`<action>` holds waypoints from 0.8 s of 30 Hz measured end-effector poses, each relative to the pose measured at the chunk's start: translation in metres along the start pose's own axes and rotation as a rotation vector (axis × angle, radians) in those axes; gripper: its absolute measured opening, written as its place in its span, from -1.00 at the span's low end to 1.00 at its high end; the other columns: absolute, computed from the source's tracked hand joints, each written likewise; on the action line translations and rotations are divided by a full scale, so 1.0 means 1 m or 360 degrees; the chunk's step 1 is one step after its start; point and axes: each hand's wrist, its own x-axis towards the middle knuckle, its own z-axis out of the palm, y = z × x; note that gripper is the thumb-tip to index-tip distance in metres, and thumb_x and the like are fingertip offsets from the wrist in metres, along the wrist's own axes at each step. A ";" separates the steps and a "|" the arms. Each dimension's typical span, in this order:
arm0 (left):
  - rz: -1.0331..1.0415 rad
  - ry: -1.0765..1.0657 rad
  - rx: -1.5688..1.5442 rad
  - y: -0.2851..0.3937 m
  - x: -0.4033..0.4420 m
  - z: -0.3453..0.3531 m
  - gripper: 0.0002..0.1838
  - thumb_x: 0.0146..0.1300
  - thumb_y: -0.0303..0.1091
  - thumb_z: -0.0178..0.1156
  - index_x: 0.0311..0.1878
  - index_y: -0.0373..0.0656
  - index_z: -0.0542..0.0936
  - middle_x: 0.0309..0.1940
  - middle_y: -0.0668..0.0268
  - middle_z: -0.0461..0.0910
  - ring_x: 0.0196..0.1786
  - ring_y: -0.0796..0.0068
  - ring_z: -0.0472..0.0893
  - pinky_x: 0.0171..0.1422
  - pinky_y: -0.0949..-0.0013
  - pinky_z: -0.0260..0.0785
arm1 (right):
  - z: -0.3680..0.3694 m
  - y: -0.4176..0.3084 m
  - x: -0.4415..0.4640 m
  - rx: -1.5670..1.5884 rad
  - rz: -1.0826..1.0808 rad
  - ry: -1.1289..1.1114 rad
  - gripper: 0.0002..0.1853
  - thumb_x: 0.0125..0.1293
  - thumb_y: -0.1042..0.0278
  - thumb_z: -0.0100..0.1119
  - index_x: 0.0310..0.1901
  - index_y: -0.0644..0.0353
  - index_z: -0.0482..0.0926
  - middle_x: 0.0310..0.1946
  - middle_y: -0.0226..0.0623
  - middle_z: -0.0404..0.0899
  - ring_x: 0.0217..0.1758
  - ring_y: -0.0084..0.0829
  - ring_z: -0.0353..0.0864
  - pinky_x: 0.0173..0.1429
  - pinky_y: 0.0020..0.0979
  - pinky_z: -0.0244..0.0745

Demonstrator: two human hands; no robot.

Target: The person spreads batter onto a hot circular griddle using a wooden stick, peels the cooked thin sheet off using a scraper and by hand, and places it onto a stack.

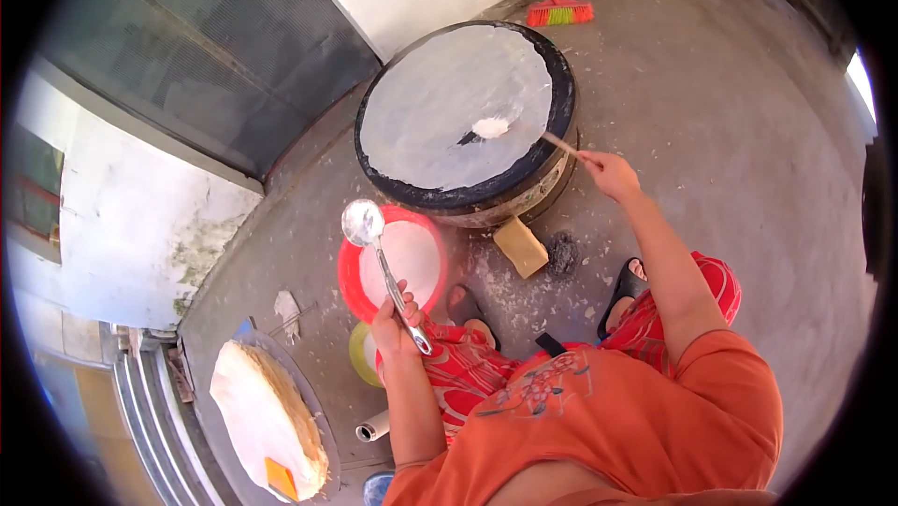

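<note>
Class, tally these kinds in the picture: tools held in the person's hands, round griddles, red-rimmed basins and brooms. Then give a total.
Held tools: 2 (metal ladle in the left hand, wooden-handled tool in the right hand)
Round griddle: 1
Red-rimmed basin: 1
Broom: 1
Total: 5

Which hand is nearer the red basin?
Left. The left hand appears over the near rim of the red basin; the right hand is farther off, to its right, near the griddle.

One ladle (383, 267), one stick (561, 144), one griddle (440, 94), one red basin (350, 272), one broom (559, 13), two dark sandals (618, 284).
</note>
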 end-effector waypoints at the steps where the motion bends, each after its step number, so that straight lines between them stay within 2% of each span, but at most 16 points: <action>1: 0.0038 -0.0042 0.0087 -0.002 -0.006 0.003 -0.64 0.33 -0.32 -0.24 0.03 -0.40 0.34 -0.45 0.20 0.37 -0.57 0.52 0.29 -0.58 0.49 0.15 | 0.009 0.004 -0.001 -0.0004 -0.0002 -0.0004 -0.73 0.23 0.15 -0.01 -0.05 -0.24 0.56 -0.28 -0.32 0.60 -0.26 -0.34 0.58 -0.16 -0.32 0.46; 3: 0.0035 -0.0091 0.0131 -0.005 -0.015 0.012 -0.64 0.32 -0.31 -0.22 0.03 -0.39 0.34 -0.44 0.20 0.38 -0.57 0.52 0.30 -0.59 0.50 0.16 | 0.053 0.021 0.002 0.0198 0.0039 0.0025 -0.73 0.22 0.16 -0.01 -0.05 -0.22 0.56 -0.25 -0.30 0.60 -0.23 -0.30 0.59 -0.14 -0.31 0.46; 4: 0.0034 -0.0144 0.0175 -0.007 -0.018 0.018 -0.64 0.31 -0.31 -0.20 0.04 -0.38 0.35 -0.44 0.19 0.40 -0.56 0.52 0.31 -0.60 0.50 0.16 | 0.083 0.028 0.004 0.0157 -0.0219 0.0109 -0.73 0.23 0.15 -0.02 -0.05 -0.21 0.56 -0.21 -0.26 0.59 -0.20 -0.25 0.59 -0.12 -0.30 0.46; 5: 0.0041 -0.0138 0.0170 -0.008 -0.022 0.024 -0.64 0.31 -0.31 -0.20 0.04 -0.38 0.35 -0.44 0.19 0.40 -0.56 0.52 0.31 -0.60 0.50 0.16 | 0.088 0.020 0.000 0.0155 -0.0225 0.0101 -0.73 0.23 0.15 -0.02 -0.05 -0.21 0.56 -0.21 -0.26 0.59 -0.20 -0.25 0.59 -0.12 -0.30 0.46; 7: -0.0012 -0.0249 0.0240 -0.010 -0.029 0.035 -0.64 0.30 -0.31 -0.17 0.04 -0.36 0.35 -0.44 0.20 0.43 -0.56 0.52 0.33 -0.60 0.51 0.16 | 0.093 0.001 -0.012 0.0071 -0.0428 0.0114 -0.73 0.27 0.26 -0.03 -0.04 -0.06 0.56 -0.26 -0.22 0.61 -0.27 -0.39 0.58 -0.13 -0.37 0.45; 8: -0.0010 -0.0219 0.0265 -0.011 -0.034 0.044 -0.62 0.31 -0.32 -0.15 0.08 -0.40 0.31 -0.46 0.21 0.42 -0.60 0.57 0.29 -0.60 0.52 0.14 | 0.093 0.007 -0.007 0.0078 -0.0557 0.0093 -0.72 0.29 0.27 -0.06 -0.01 -0.03 0.54 -0.38 -0.24 0.62 -0.37 -0.45 0.59 -0.24 -0.39 0.47; 9: -0.0002 -0.0219 0.0264 -0.012 -0.037 0.049 -0.62 0.31 -0.32 -0.15 0.08 -0.40 0.31 -0.46 0.21 0.42 -0.60 0.57 0.29 -0.60 0.52 0.14 | 0.085 0.004 -0.010 0.0081 -0.0564 0.0092 -0.72 0.29 0.27 -0.06 -0.01 -0.03 0.54 -0.38 -0.24 0.62 -0.37 -0.45 0.59 -0.24 -0.39 0.47; 11: 0.0001 -0.0328 0.0438 -0.014 -0.040 0.056 -0.62 0.30 -0.31 -0.13 0.07 -0.39 0.33 -0.49 0.21 0.45 -0.63 0.57 0.30 -0.63 0.52 0.14 | 0.063 -0.002 -0.022 0.0564 0.0059 -0.0057 -0.71 0.30 0.32 -0.07 0.03 0.01 0.51 -0.53 -0.30 0.58 -0.51 -0.53 0.56 -0.39 -0.43 0.45; 12: 0.0000 -0.0310 0.0491 -0.016 -0.039 0.058 -0.64 0.29 -0.29 -0.10 0.04 -0.37 0.35 -0.50 0.20 0.47 -0.65 0.57 0.32 -0.66 0.52 0.14 | 0.079 0.016 -0.020 0.0583 -0.0106 0.0093 -0.69 0.32 0.36 -0.10 0.06 0.03 0.48 -0.64 -0.38 0.50 -0.63 -0.61 0.49 -0.51 -0.48 0.40; 13: 0.0001 -0.0310 0.0489 -0.019 -0.038 0.064 -0.64 0.29 -0.29 -0.10 0.04 -0.37 0.35 -0.50 0.20 0.47 -0.65 0.57 0.32 -0.66 0.52 0.14 | 0.102 0.023 -0.022 0.0581 -0.0108 0.0092 -0.69 0.32 0.36 -0.10 0.06 0.03 0.48 -0.64 -0.38 0.50 -0.63 -0.61 0.49 -0.51 -0.48 0.40; 15: 0.0044 -0.0186 0.0774 -0.029 -0.033 0.082 -0.70 0.22 -0.27 -0.01 -0.10 -0.28 0.42 -0.55 0.25 0.43 -0.65 0.55 0.31 -0.67 0.56 0.12 | 0.138 0.021 -0.030 0.0414 -0.0237 0.0225 -0.70 0.34 0.38 -0.15 0.05 0.04 0.49 -0.63 -0.37 0.50 -0.66 -0.60 0.47 -0.53 -0.48 0.39; 16: 0.0063 -0.0209 0.0878 -0.033 -0.028 0.090 -0.73 0.24 -0.27 -0.03 -0.13 -0.28 0.43 -0.57 0.25 0.42 -0.65 0.57 0.32 -0.67 0.56 0.14 | 0.143 0.013 -0.032 0.0416 -0.0235 0.0225 -0.70 0.34 0.38 -0.15 0.05 0.04 0.49 -0.63 -0.37 0.50 -0.66 -0.60 0.47 -0.53 -0.48 0.39; 18: 0.0080 -0.0250 0.0962 -0.043 -0.012 0.099 -0.74 0.27 -0.26 -0.06 -0.16 -0.28 0.43 -0.58 0.26 0.42 -0.67 0.57 0.32 -0.67 0.55 0.15 | 0.148 -0.001 -0.035 0.0728 -0.0283 -0.0025 -0.68 0.35 0.35 -0.18 0.08 0.04 0.46 -0.63 -0.38 0.50 -0.68 -0.60 0.44 -0.55 -0.48 0.37; 19: 0.0098 -0.0296 0.1040 -0.047 -0.003 0.101 -0.75 0.29 -0.26 -0.09 -0.20 -0.28 0.43 -0.59 0.27 0.41 -0.69 0.58 0.32 -0.68 0.54 0.16 | 0.140 -0.009 -0.038 0.0737 -0.0284 -0.0023 -0.68 0.35 0.35 -0.18 0.08 0.04 0.46 -0.63 -0.38 0.50 -0.68 -0.60 0.44 -0.55 -0.48 0.37; 21: 0.0156 -0.0322 0.1221 -0.056 0.023 0.095 -0.75 0.32 -0.26 -0.12 -0.24 -0.27 0.43 -0.61 0.28 0.41 -0.72 0.58 0.32 -0.70 0.53 0.16 | 0.123 -0.019 -0.043 0.0886 -0.0012 -0.0120 -0.67 0.35 0.35 -0.19 0.11 0.05 0.43 -0.60 -0.35 0.52 -0.67 -0.60 0.44 -0.52 -0.49 0.38; 24: 0.0295 -0.0293 0.1473 -0.070 0.058 0.091 -0.73 0.34 -0.27 -0.16 -0.32 -0.25 0.41 -0.63 0.31 0.41 -0.76 0.59 0.30 -0.73 0.52 0.16 | 0.123 -0.011 -0.047 0.0877 0.0040 0.0000 -0.65 0.34 0.36 -0.19 0.14 0.03 0.40 -0.60 -0.34 0.53 -0.71 -0.60 0.39 -0.57 -0.50 0.34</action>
